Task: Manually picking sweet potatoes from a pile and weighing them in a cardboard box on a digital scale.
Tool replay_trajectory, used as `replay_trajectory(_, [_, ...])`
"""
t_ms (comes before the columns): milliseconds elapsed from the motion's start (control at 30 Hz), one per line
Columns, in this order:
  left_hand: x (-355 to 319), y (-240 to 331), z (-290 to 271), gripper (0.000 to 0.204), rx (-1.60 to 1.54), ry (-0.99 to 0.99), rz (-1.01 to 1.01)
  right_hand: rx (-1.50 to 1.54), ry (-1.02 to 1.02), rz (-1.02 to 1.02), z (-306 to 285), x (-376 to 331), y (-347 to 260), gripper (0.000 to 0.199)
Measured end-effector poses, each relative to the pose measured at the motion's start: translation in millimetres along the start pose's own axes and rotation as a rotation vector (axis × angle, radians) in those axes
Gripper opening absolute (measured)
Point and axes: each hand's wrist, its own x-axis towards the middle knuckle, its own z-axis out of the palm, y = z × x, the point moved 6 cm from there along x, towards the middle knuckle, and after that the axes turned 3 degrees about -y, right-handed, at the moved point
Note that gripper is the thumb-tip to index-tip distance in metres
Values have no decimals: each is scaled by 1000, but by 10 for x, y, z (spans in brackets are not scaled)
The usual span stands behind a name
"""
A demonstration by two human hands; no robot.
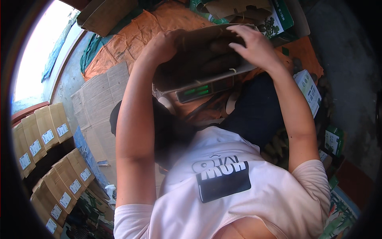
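An open cardboard box point(191, 84) stands in front of me on a digital scale point(205, 91) with a lit green display. Inside the box, in shadow, lie several brown elongated lumps point(217, 63) whose kind I cannot make out. My left hand point(164, 47) is bent over the box's left rim, fingers closed around the cardboard. At the far right corner of the box is my right hand point(254, 46). Its thumb and fingers are spread apart over the opening, and nothing shows between them.
Labelled cartons point(59, 187) are stacked at the left. A flattened cardboard sheet point(97, 103) and an orange tarp point(123, 47) cover the floor. Another box point(105, 16) stands at the far left; green-and-white cartons point(282, 20) are at the far right. A white carton point(308, 93) sits beside my right arm.
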Motion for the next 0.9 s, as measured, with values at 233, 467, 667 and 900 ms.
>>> replay_trajectory(233, [55, -107, 22, 51, -11, 0, 68, 163, 629, 516, -1164, -1415, 1025, 26])
replay_trajectory(467, [126, -322, -79, 40, 47, 134, 213, 77, 351, 861, 104, -3321, 2350, 23])
replay_trajectory(667, [115, -389, -177, 33, 114, 223, 85, 92, 13, 1076, 1753, -4566, 2378, 28])
replay_trajectory(900, [109, -671, -251, 34, 139, 295, 25, 173, -318, 1084, 2792, -4787, 1804, 35])
